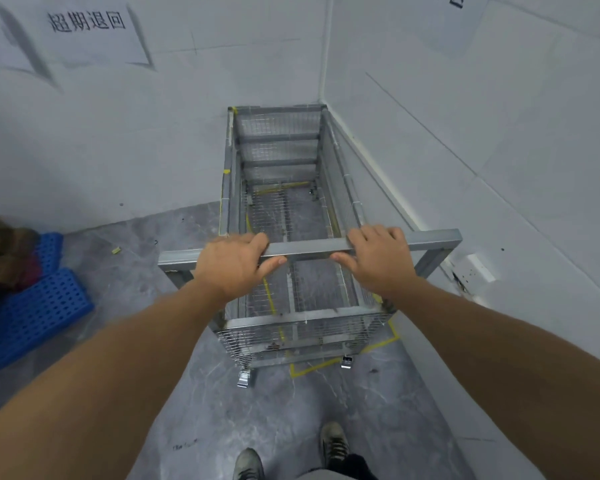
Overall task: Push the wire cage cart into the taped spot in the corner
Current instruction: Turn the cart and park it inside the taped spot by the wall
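Final push: left hand [234, 265] and right hand [378, 259] grip closed around the wire cage cart [281, 188] handle bar [309, 249]. Its far end sits in the corner; the near-left wheel lies outside the yellow tape [312, 368], so next nudge it right.

Wire cage cart [284, 216]: grey metal frame, fine silver grid mesh. Floor tape [329, 363]: yellow. Floor [257, 410]: dark grey, marbled white veins. Crates [39, 306]: blue, perforated. Walls [118, 133]: white.

Wire cage cart [278, 327]: dull grey metal frame, thin silvery wire mesh panels; top bar [309, 248] smooth, faint sheen. Floor [257, 410]: grey, marbled, semi-gloss. Yellow tape [312, 367]: matt, scuffed. Walls [118, 133]: matt white. Blue crates [32, 313]: perforated plastic.
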`<state>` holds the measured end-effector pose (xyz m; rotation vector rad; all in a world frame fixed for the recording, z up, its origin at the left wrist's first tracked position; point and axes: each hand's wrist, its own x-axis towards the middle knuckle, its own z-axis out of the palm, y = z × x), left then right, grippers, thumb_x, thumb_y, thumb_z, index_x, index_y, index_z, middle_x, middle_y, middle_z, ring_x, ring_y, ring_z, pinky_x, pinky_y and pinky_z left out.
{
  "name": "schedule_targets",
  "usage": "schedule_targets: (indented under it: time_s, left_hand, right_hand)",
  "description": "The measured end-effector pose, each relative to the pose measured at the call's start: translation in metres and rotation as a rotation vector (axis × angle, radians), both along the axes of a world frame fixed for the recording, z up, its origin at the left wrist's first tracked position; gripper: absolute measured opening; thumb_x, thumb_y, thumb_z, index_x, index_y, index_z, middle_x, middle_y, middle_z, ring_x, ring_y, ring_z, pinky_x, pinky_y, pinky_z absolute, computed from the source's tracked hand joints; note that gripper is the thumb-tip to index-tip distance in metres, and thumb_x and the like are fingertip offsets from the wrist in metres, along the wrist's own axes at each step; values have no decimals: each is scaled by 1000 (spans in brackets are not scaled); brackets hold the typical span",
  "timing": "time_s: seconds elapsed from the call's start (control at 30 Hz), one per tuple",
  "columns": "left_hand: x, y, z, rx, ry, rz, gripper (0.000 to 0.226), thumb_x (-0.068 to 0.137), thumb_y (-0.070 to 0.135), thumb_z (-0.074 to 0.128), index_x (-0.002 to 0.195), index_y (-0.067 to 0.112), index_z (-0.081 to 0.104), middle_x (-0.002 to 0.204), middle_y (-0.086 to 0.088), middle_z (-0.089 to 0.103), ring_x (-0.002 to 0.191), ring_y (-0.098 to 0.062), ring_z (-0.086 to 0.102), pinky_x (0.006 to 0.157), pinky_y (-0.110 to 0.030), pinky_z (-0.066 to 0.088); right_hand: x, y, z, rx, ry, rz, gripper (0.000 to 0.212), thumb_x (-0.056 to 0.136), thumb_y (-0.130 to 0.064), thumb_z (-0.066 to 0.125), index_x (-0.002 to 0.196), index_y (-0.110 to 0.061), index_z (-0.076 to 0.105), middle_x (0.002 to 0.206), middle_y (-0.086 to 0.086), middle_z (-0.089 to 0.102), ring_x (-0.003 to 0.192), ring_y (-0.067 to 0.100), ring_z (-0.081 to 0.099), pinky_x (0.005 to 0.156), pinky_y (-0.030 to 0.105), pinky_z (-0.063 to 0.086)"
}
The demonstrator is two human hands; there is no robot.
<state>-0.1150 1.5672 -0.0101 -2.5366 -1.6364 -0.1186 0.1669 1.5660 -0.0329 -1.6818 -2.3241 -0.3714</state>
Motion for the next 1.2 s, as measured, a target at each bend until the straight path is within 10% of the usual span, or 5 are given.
schedule_targets:
  time_s: [0.4,1.2]
  left_hand:
    - [-10,4,3,-65,-43,-127,49,90,70,23,98,25,43,95,3,55,82,-20,53,66,-37,42]
    - [-98,4,-16,111,-171,-66,58,85,70,34,82,16,53,77,-5,63,72,-29,58,55,-35,43]
  right_hand:
    - [-41,-9,-2,-14,5,-64,61,91,-69,28,102,-17,56,98,4,60,91,29,54,89,48,35]
    - [-139,1,-5,37,-53,116,53,95,-64,30,99,-16,55,90,6,61,80,31,57,72,44,37]
